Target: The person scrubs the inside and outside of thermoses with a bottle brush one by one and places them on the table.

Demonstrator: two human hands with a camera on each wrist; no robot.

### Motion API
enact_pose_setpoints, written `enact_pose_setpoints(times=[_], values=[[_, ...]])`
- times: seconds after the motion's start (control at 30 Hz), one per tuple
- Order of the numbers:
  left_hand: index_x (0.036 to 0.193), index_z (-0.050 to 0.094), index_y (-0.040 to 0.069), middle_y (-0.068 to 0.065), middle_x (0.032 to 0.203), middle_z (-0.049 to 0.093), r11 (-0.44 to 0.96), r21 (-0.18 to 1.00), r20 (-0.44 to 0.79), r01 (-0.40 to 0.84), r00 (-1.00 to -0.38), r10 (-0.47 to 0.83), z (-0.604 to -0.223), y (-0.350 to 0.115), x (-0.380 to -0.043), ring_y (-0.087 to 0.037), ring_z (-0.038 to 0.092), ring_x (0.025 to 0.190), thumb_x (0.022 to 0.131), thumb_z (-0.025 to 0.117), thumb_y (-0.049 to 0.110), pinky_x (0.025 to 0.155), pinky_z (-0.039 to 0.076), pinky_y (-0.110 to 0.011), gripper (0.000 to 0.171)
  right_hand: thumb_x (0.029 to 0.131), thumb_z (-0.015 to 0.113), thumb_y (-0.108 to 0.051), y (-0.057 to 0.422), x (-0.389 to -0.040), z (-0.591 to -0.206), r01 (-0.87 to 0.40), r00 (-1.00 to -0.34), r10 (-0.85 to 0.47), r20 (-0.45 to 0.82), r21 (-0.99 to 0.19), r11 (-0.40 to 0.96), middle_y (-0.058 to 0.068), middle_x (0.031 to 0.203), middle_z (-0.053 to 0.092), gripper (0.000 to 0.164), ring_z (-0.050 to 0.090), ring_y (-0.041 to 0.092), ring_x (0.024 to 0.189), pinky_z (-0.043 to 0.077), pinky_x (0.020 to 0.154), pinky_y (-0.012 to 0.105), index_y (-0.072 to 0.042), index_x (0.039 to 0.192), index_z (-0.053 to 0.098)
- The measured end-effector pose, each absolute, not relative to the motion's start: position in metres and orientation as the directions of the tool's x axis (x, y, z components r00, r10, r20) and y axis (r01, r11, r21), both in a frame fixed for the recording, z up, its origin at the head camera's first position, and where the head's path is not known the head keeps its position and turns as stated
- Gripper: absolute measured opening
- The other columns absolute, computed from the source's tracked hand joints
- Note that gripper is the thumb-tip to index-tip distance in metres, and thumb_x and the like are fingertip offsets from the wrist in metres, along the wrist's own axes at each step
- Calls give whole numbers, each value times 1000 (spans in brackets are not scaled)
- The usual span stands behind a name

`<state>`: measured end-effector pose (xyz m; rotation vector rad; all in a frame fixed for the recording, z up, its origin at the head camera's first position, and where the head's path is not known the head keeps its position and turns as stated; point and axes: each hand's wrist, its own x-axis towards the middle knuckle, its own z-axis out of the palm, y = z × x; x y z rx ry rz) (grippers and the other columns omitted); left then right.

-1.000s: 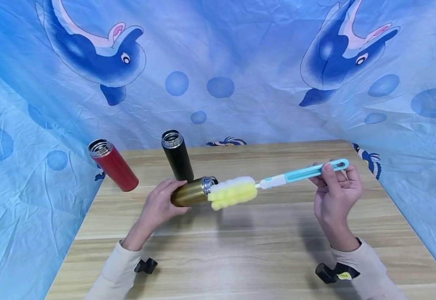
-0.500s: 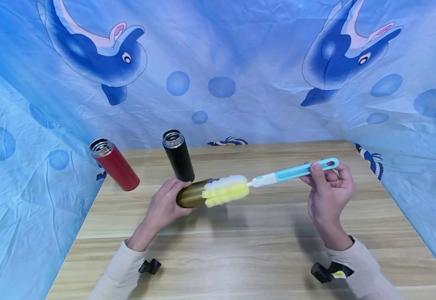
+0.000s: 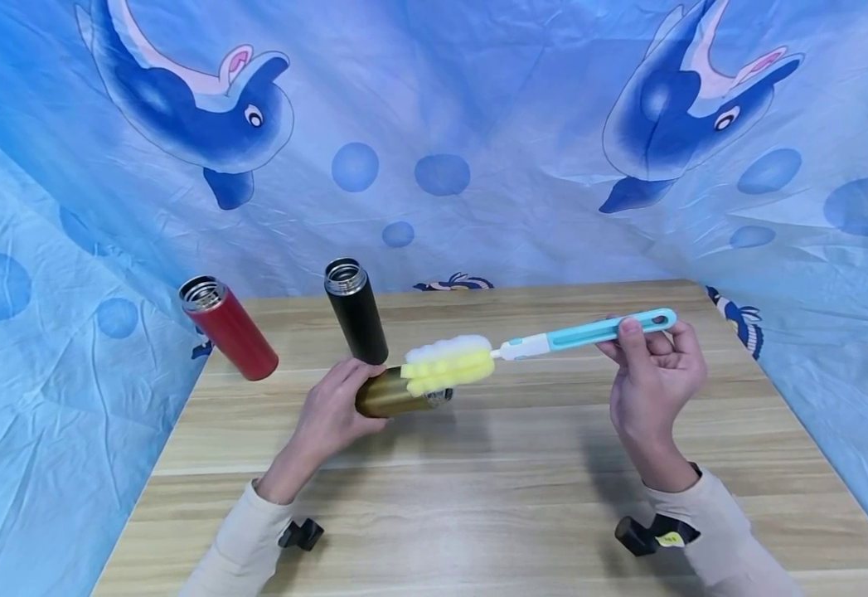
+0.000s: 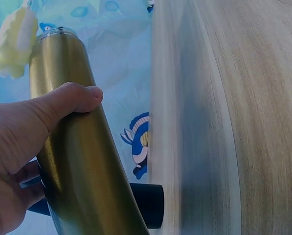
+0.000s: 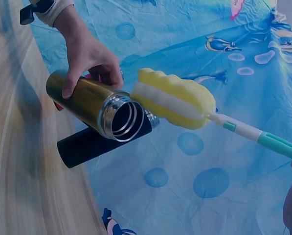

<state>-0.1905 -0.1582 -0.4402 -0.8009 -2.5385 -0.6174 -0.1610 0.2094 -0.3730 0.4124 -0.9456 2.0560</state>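
My left hand [image 3: 337, 404] grips a gold thermos bottle [image 3: 389, 396] lying nearly sideways above the table, its lidless steel mouth [image 5: 123, 119] turned to the right. Between thumb and fingers, my right hand [image 3: 656, 373] holds the teal handle [image 3: 586, 333] of a bottle brush. The brush's yellow and white sponge head [image 3: 448, 365] hovers over the bottle's mouth end and hides part of it in the head view. Seen from the right wrist, the sponge is outside the opening, beside the rim. Whether it touches the rim, I cannot tell.
A black thermos bottle [image 3: 357, 319] stands lidless just behind the gold one. Farther left, a red thermos bottle [image 3: 232, 332] stands, lidless too. Both are on the wooden table [image 3: 478, 497]. A blue dolphin-print cloth [image 3: 516, 207] hangs behind and at the sides.
The brush has moved left with my right hand, and its sponge has risen slightly. My left hand has shifted the gold bottle a little right, its mouth now tipped lower.
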Motion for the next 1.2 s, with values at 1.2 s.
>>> enact_pose_setpoints(times=[1.2], values=[[120,71,8,-5,108,68,703,324,514,633,-742,431,-442,-156,-187,-19,63,93,57,100,28,75,57,-39,73,89,65,18,223,-164,-392,-771,-620,593,513,-540,-339,27,88,72,16,76,32,82,60,71,36,17,103,57]])
